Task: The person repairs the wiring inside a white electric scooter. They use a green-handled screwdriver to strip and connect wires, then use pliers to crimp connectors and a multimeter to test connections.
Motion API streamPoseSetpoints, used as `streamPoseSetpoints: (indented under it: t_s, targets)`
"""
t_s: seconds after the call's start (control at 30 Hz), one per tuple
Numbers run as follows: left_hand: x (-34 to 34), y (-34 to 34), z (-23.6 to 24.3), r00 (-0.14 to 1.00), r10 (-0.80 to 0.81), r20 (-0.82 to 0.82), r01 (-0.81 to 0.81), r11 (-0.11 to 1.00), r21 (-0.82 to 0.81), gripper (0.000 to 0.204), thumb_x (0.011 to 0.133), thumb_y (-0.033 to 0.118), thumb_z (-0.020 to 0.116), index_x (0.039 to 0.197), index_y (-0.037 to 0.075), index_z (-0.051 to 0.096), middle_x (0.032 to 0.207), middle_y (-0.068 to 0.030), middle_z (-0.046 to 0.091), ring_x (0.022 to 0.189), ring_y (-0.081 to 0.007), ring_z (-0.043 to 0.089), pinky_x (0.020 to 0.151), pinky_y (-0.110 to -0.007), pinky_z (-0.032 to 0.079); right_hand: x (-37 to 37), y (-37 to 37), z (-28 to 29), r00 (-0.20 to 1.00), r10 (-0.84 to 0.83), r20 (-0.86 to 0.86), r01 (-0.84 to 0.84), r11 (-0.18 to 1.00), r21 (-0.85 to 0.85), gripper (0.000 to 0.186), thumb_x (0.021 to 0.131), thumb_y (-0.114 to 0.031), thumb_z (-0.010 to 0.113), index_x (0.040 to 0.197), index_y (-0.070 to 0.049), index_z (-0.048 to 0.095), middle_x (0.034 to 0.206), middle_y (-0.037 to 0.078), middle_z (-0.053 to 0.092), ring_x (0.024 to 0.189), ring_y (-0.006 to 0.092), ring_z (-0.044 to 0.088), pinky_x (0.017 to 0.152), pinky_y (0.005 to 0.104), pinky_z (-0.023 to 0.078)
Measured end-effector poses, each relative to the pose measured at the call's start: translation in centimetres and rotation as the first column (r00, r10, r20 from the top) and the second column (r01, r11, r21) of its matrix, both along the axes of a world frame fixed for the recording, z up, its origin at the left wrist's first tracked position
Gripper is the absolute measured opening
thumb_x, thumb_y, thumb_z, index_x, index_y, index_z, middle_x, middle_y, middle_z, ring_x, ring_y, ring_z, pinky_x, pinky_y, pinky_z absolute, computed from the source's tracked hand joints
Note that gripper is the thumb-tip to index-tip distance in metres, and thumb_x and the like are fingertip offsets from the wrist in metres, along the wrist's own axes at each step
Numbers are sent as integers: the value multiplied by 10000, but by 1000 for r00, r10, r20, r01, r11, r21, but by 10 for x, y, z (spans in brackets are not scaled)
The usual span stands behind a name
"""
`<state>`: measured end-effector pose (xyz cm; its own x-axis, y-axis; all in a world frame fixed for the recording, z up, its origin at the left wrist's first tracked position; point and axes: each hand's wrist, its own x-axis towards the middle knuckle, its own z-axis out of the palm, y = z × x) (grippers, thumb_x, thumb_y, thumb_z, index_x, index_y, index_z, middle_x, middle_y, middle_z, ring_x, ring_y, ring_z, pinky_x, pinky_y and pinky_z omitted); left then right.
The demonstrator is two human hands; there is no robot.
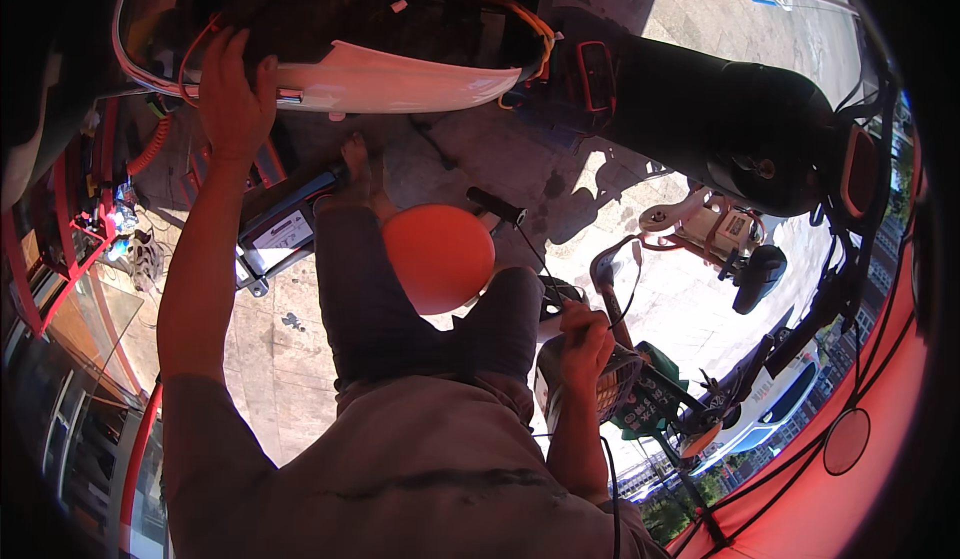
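Against the near edge of the white panel lies the left hand, fingers extended and thumb apart. To its right, at the panel's far end, run yellow wires, with a long black seat beyond; to its left hangs a red coil. Well apart, the right hand is clenched (whether around the thin cable reaching it, I cannot tell), just above a basket. Between both hands sits a red dome.
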<state>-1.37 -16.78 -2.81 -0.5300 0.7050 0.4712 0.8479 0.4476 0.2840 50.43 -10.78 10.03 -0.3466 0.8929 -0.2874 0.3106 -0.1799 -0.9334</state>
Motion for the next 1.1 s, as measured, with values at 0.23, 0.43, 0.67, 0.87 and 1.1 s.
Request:
streamPoseSetpoints:
  t_s: [0.23, 0.43, 0.67, 0.87, 1.1]
  targets:
    - [-3, -9, 28, 913, -116, 392, 129, 992, -9, 545, 918, 214, 713, 1380, 43, 480, 1379, -196, 450, 996, -297, 651, 815, -380, 567, -39, 29, 9, 994, -15, 111, 4, 995, 99, 511, 1108, -435, 311, 853, -36, 504, 750, 60, 510, 733, 154, 501, 994, 400, 461]
    - [-6, -6, 20, 918, -173, 357, 163, 985, 57, 528, 949, 237, 679, 1403, 51, 486, 1391, -187, 466, 1007, -267, 644, 832, -363, 556, -68, 57, 19, 969, -194, 155, 167, 971, 173, 482, 1094, -408, 358, 875, -23, 546, 752, 87, 622, 645, 138, 529, 710, 278, 475]
    - [2, 6, -1, 993, -40, 110, 17, 980, 198, 492, 941, 295, 673, 1343, 46, 537, 1308, -206, 542, 1026, -344, 651, 817, -425, 546, -72, 96, -14, 999, 2, -54, 16, 942, 334, 505, 1100, -416, 350, 864, -9, 533, 676, 84, 553, 588, 161, 498, 601, 300, 421]
    - [1, 16, -17, 996, 67, -50, -47, 942, 332, 407, 942, 303, 652, 1271, 73, 582, 1189, -170, 608, 921, -365, 672, 716, -440, 557, -88, 100, -35, 968, 82, -235, 15, 922, 386, 387, 1098, -273, 334, 830, -36, 480, 641, 42, 444, 549, 143, 403, 532, 283, 347]
    - [2, 18, -8, 992, 111, -55, -93, 961, 260, 316, 951, 267, 610, 1225, 111, 594, 1169, -143, 610, 875, -382, 676, 707, -471, 554, -102, 103, -20, 911, 141, -387, 76, 866, 495, 518, 1090, -461, 382, 876, -11, 522, 653, 47, 433, 563, 156, 395, 566, 317, 371]
